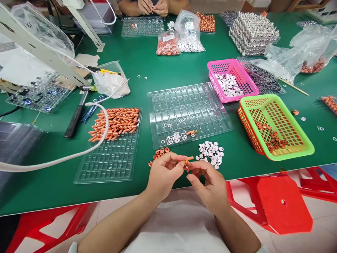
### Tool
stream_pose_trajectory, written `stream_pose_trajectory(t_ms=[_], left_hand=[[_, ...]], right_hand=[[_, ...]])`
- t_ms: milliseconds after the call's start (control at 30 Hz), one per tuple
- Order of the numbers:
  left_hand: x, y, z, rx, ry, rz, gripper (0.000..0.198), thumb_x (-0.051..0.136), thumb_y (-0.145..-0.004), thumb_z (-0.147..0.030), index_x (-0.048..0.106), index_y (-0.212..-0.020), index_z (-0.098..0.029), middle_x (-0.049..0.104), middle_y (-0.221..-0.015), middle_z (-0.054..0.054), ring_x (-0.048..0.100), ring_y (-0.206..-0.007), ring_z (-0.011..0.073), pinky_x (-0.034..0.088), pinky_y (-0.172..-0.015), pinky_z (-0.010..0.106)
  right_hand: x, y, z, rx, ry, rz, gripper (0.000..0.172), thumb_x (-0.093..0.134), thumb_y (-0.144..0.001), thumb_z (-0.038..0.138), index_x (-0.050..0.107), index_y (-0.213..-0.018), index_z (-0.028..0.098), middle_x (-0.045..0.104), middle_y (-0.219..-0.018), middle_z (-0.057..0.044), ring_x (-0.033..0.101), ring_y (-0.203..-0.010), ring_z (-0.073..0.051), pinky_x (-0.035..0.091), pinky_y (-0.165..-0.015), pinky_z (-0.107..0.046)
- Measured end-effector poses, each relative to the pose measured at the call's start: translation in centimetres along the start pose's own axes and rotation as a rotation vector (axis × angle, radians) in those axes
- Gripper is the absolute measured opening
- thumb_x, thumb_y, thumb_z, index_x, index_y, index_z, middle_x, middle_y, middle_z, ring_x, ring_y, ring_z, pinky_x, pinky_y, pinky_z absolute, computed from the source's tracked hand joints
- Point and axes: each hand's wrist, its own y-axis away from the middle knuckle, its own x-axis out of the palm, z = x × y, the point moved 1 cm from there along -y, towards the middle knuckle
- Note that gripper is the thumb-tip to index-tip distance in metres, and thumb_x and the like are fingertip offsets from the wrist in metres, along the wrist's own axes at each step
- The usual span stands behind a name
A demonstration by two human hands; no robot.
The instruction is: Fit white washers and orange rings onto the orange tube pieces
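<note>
Green worktop (pixel 147 70), crowded with trays, baskets and bags, and the action is right at its near edge. The small orange part (pixel 188 158) sits just above that edge, between the two hands. The left hand (pixel 163 175) has it pinched in thumb and forefinger, its tip poking out to the right of the fingertips. The right hand (pixel 210 188) comes in from the other side, its fingers curled narrow and its thumb and forefinger closed on the part's lower end. The two sets of fingertips are nearly touching.

Just beyond the right hand lies a loose pile of white discs (pixel 211 153). Just beyond the left hand sits a little cluster of orange rings (pixel 160 152). Behind both, mid-worktop, a clear blister tray (pixel 184 102) holds a few rings along its near side. To the left, a second clear tray (pixel 105 165) carries rows of orange pieces (pixel 116 123) in its far half. Toward the right edge sits a green basket (pixel 302 151), with a pink basket (pixel 210 65) behind it. At the far edge, a co-worker's hands (pixel 152 7) are together.
</note>
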Motion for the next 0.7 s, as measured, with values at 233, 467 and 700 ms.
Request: stream_pose_trajectory(t_ms=[233, 467, 700], left_hand=[[0.4, 0.6, 0.4, 0.194, -0.147, -0.053, 0.010, 0.064, -0.075, -0.012, 0.072, -0.080, -0.017, 0.074, -0.082, 0.004, 0.068, -0.076, 0.0165, 0.054, -0.071, 0.027], [0.5, 0.6, 1.0, 0.271, -0.187, -0.054, 0.011, 0.063, -0.076, -0.011, 0.071, -0.081, -0.017, 0.072, -0.082, 0.005, 0.065, -0.077, 0.0169, 0.053, -0.072, 0.028], [0.8, 0.7, 1.4, 0.274, -0.208, -0.074, 0.014, 0.062, -0.077, -0.010, 0.072, -0.082, -0.018, 0.074, -0.087, 0.005, 0.066, -0.081, 0.0170, 0.053, -0.076, 0.027]], right_hand=[[0.4, 0.0, -0.4, 0.033, -0.011, -0.070, 0.017, 0.063, -0.085, 0.019, 0.062, -0.102, 0.024, 0.068, -0.092, -0.003, 0.064, -0.077, -0.015, 0.054, -0.068, -0.028], [0.9, -0.3, -0.5, 0.023, -0.003, -0.106, 0.016, 0.060, -0.085, 0.017, 0.061, -0.099, 0.023, 0.065, -0.088, -0.002, 0.062, -0.075, -0.014, 0.054, -0.066, -0.027], [1.2, -0.4, -0.7, -0.118, 0.149, -0.198, 0.015, 0.060, -0.085, 0.014, 0.061, -0.096, 0.023, 0.059, -0.090, -0.004, 0.060, -0.073, -0.015, 0.053, -0.059, -0.027]])
